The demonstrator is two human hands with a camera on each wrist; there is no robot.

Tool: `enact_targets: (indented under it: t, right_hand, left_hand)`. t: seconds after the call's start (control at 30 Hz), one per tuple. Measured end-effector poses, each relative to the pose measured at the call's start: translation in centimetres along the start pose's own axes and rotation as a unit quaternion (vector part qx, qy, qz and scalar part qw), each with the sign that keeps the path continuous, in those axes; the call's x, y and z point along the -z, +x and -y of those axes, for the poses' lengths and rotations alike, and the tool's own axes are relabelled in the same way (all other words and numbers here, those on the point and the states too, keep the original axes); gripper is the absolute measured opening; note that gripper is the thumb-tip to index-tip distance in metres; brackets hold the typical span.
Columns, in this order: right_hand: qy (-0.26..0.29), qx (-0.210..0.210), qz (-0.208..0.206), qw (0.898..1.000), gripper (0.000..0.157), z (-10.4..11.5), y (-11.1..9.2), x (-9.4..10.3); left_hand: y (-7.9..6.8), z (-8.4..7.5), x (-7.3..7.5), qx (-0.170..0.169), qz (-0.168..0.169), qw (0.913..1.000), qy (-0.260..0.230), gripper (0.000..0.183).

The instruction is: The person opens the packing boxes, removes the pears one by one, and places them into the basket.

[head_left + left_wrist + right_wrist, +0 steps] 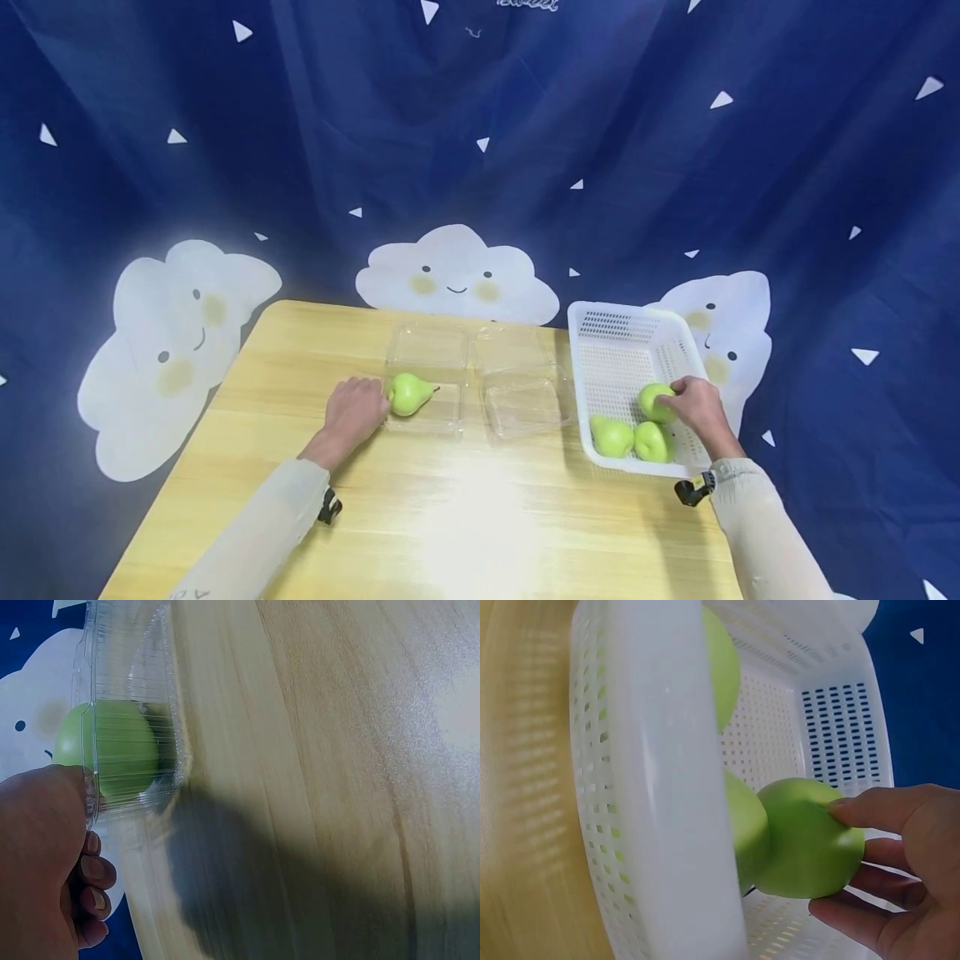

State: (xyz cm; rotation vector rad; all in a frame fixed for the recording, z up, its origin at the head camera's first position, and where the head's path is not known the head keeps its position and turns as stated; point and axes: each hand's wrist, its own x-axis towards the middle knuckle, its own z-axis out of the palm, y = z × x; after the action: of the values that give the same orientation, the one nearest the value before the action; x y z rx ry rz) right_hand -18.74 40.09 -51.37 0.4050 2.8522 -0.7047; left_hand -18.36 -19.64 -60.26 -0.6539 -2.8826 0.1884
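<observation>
My left hand pinches the near-left rim of a clear plastic clamshell box, thumb on top and fingers curled below. A green pear lies on its side in that box, its stem toward the right. Over at the white plastic basket, my right hand grips a green apple between thumb and fingers. Beside the held apple, inside the basket, are another green apple and a second pear.
A second clear clamshell box stands open between the pear's box and the basket. Both lids are folded back toward the far edge of the wooden table. Behind the table hangs a dark blue curtain with cloud prints.
</observation>
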Motion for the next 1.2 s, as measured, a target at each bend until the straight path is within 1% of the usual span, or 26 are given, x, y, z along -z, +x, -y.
enact_targets:
  t: [0.17,0.27,0.4,0.5,0.53,0.63,0.73,0.77,0.8,1.1,1.2]
  right_hand:
    - [0.000,0.013,-0.006,1.000,0.056,-0.1,0.2,-0.6]
    - [-0.011,0.023,-0.014,1.000,0.057,-0.1,0.1,-0.8]
    - [-0.027,0.029,-0.016,0.999,0.057,0.1,0.1,-0.8]
    - [-0.029,0.026,-0.007,0.999,0.058,0.4,0.1,-0.9]
    - [-0.031,0.027,-0.005,0.999,0.058,0.4,0.1,-0.9]
    - [-0.027,0.029,-0.003,0.999,0.059,0.5,0.1,-1.0]
    - [-0.024,0.037,-0.007,0.999,0.060,0.4,0.2,-1.4]
    - [-0.023,0.040,-0.007,0.999,0.060,0.5,0.3,-1.5]
    - [-0.023,0.042,-0.009,0.999,0.059,0.5,0.3,-1.6]
    - [-0.019,0.036,-0.004,0.999,0.059,0.9,0.1,-1.8]
    - [-0.013,0.040,-0.004,0.999,0.057,1.1,0.2,-2.0]
  left_hand:
    - [-0.2,-0.3,0.2,-0.002,-0.002,1.0000,0.004,0.013]
    - [-0.2,-0.5,0.2,-0.010,-0.008,0.9999,0.009,0.010]
    - [-0.1,-0.6,0.4,-0.016,-0.014,0.9997,0.012,0.009]
    - [0.0,-0.7,0.4,-0.014,-0.007,0.9999,0.008,0.010]
    - [0.0,-0.8,0.4,-0.001,-0.002,1.0000,-0.010,0.011]
    - [0.0,-0.9,0.3,0.002,0.004,0.9999,-0.010,0.012]
    - [-0.1,-0.9,0.2,0.001,0.007,1.0000,0.000,0.015]
    - [-0.2,-0.8,0.2,-0.011,0.005,0.9997,0.020,0.014]
    - [-0.2,-0.8,0.2,-0.012,0.004,0.9996,0.025,0.014]
    - [-0.3,-0.7,0.3,-0.013,-0.003,0.9995,0.029,0.014]
    - [-0.3,-0.6,0.6,-0.005,-0.001,0.9998,0.020,0.016]
